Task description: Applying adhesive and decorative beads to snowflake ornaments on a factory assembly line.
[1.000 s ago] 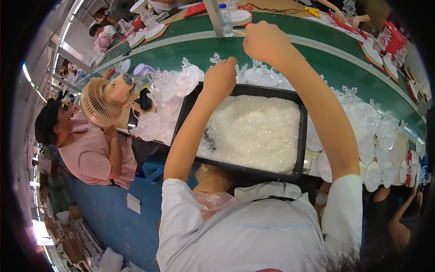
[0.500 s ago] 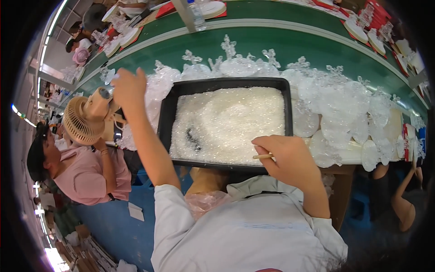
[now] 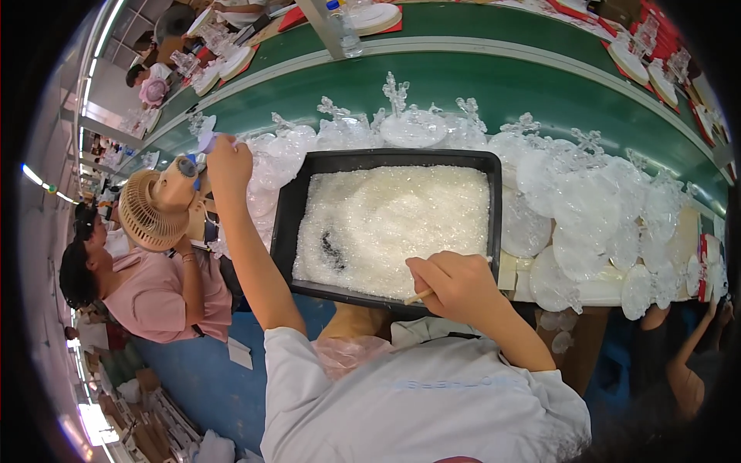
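At the far left my left hand (image 3: 229, 163) is closed, its fingertips pinching the edge of a clear snowflake ornament (image 3: 207, 134) with a pale, lavender-tinted round base. My right hand (image 3: 457, 284) is closed around a thin wooden stick (image 3: 419, 296) above the near right edge of the black tray (image 3: 397, 158). The stick's other end is hidden by the hand. White glittery granules (image 3: 397, 228) fill the tray, with a dark bare patch showing at the left.
Several clear snowflake ornaments with round bases (image 3: 575, 208) crowd the tray's right and far sides. A beige fan (image 3: 158, 202) stands at the left, beside a person in a pink shirt (image 3: 170, 293). Behind runs a green conveyor belt (image 3: 478, 77), with a plastic bottle (image 3: 343, 31) beyond.
My left hand has closed on the ornament and drawn it slightly right. My right hand has shifted left and nearer to me along the tray's near edge, still holding the stick.
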